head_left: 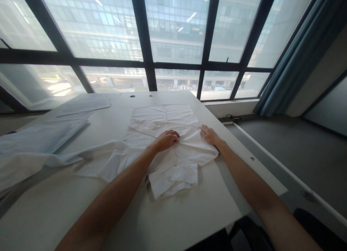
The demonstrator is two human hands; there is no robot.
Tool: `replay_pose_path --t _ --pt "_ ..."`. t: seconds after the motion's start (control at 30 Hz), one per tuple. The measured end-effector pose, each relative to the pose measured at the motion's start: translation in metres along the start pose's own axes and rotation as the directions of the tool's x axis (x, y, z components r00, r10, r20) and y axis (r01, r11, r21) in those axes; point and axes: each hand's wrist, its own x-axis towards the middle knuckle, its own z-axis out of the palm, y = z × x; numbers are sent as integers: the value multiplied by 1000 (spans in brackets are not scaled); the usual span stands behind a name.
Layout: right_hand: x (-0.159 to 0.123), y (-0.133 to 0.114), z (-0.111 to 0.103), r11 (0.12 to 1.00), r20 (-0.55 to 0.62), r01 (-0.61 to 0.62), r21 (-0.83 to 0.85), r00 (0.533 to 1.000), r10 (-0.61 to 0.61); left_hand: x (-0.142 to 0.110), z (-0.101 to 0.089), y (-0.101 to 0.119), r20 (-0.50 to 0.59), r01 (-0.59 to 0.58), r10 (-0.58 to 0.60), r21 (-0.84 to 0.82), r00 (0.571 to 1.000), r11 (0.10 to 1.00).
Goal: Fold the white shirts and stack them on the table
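A white shirt (165, 150) lies spread on the white table (189, 215), its collar end towards me and one sleeve stretched out to the left. My left hand (166, 139) rests on the middle of the shirt with its fingers curled, pinching a fold of cloth. My right hand (208, 134) lies on the shirt's right edge, fingers stretched out flat on the fabric.
More white and pale blue cloth (35, 142) is piled on the table's left side, with flat sheets (84, 106) behind it. The table's right edge (260, 168) drops to a grey floor. A tall window wall (173, 45) stands behind the table, a curtain (295, 63) at right.
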Motion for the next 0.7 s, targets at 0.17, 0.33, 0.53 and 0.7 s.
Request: replay_pose_path --t 0.17,0.33,0.53,0.7 --pt "-10 -15 2 987 -66 -56 -153 997 46 -5 2 2 -29 57 -57 2 998 998" --pt "-22 -36 5 981 -122 -68 -181 991 46 -5 6 -5 -14 116 -116 41 993 992" --pt "-22 -39 5 990 -69 -68 -124 996 60 -7 4 -10 -94 180 -190 -111 977 978" --pt "-20 -32 12 994 -20 -38 -101 999 37 -13 -16 -41 -216 725 -703 42 678 687"
